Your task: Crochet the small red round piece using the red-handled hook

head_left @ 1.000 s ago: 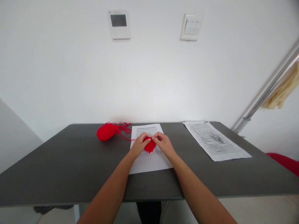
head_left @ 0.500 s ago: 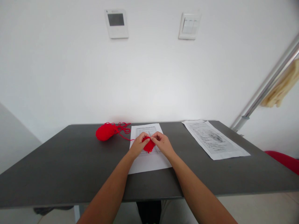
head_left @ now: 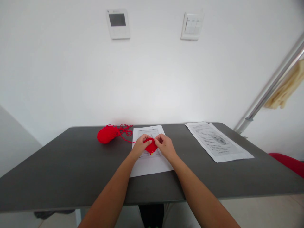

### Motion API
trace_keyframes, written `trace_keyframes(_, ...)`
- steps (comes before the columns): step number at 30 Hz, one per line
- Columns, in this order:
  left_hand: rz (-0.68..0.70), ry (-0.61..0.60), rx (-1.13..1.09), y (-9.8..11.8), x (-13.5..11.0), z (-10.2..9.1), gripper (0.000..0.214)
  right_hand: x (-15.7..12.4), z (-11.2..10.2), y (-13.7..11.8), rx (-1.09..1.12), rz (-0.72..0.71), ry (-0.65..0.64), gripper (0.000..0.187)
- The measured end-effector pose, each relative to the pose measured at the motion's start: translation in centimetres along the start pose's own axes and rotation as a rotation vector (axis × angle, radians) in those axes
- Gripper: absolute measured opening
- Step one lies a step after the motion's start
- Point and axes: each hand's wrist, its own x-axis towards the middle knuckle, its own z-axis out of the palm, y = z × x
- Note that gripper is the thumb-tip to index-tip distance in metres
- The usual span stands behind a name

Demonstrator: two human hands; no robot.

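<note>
A small red piece of yarn work (head_left: 150,147) is held up between my two hands, above a printed sheet. My left hand (head_left: 141,146) pinches its left edge, thumb lying across the front. At the upper right edge, the fingertips of my right hand (head_left: 163,145) are closed together on it. A small yellow spot shows at its lower tip. A thin, stick-like shape is partly visible by the hands; its kind is unclear. From the left side, a red strand leads to a ball of red yarn (head_left: 106,134) with loose loops beside it.
Under the hands lies the printed sheet (head_left: 149,166) on a dark grey table (head_left: 78,167). More printed pages (head_left: 209,142) rest at the right. A white wall (head_left: 152,72) stands behind. A metal pole (head_left: 268,88) and a red curved object (head_left: 286,163) are at far right.
The red piece has turned slightly in my hands, and its yellow spot now shows at the bottom. The thin stick below my right fingers is harder to see.
</note>
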Motion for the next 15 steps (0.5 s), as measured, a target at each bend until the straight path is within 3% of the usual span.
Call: trace_keyframes(15,0.052,0.069,-0.035,0.25,-0.16,-0.24,0.019,0.23,0.23,0.73,0.248,0.054,-0.109,0.016)
